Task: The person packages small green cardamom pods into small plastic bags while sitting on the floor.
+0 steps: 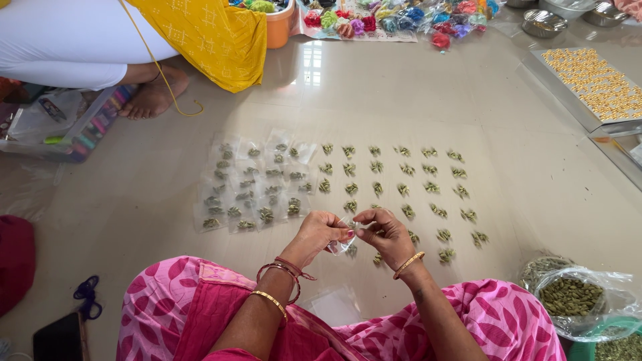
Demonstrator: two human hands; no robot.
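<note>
I see a small clear pouch (344, 242) pinched between both hands, low in the middle of my view, just above the pink patterned lap (508, 321). The left hand (319, 234) has its grip closed on the pouch's left edge; the right hand (384, 230) is clenched on the right edge, fingertips bent in toward the opening. Whether anything is inside the pouch I cannot tell; it is too small and glossy.

At 12 o'clock from the hands, green pod clusters (401, 190) lie in loose rows on the floor (414, 93). At 10 o'clock sits a patch of filled pouches (254, 184), touching and overlapping each other. At 3 to 4 o'clock a plastic bag of green pods (572, 297) stands open beside the knee. Further off at 1 o'clock is a tray of gold pieces (595, 83), and at 12 o'clock a strip of coloured fabric bits (394, 20). Another person in yellow and white sits at 11 o'clock, a bare foot (155, 97) on the floor.

My worry: the pouch is slick and thin, so a loose pinch could let it slip, and a dropped wrist could scatter the nearest clusters, which lie just beyond the knuckles.

The fingertips hide the pouch mouth, the bag is cut off at the frame's edge, and the dark objects at 8 o'clock are hard to identify.
</note>
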